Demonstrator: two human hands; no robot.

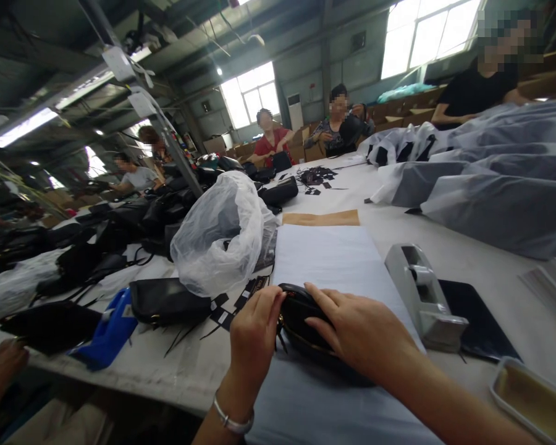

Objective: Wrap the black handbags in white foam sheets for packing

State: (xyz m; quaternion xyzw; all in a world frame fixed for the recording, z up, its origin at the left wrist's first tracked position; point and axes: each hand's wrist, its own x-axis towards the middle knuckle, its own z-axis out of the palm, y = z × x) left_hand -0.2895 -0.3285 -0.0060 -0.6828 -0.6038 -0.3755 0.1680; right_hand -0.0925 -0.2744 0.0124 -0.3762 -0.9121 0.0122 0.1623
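A small black handbag (301, 321) with a gold-coloured zip lies on a stack of white sheets (328, 253) in front of me. My left hand (254, 327), a bangle at its wrist, pinches the bag's left end near the zip. Over the bag's top and right side rests my right hand (361, 327), its fingers bent around the edge and gripping it. The underside of the bag and my right fingertips' far side are hidden. Black tags (222, 315) lie just left of my left hand.
A grey tape dispenser (421, 296) stands on the right, beside a dark flat panel (477, 318) and a shallow tray (537, 395). Leftward are a clear plastic bag (217, 241), a blue tape dispenser (109, 330), black bags (167, 300) and another person's hand (2, 371). Several people work beyond.
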